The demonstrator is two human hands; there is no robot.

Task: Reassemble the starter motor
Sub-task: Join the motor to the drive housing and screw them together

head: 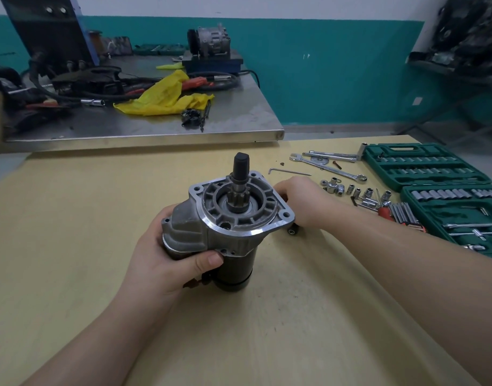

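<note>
My left hand (166, 260) grips the starter motor (228, 221) round its body, thumb curled under the flange, holding it upright on the yellow tabletop (72, 218), pinion shaft (240, 168) pointing up. My right hand (297, 199) reaches behind the flange; fingers hidden, so I cannot tell its grip. A small black part (292, 230) lies just beside it. Further right: hex key (288, 171), wrench (328, 168), loose sockets (356, 192), green socket case (423, 165). No readable writing or brand anywhere.
</note>
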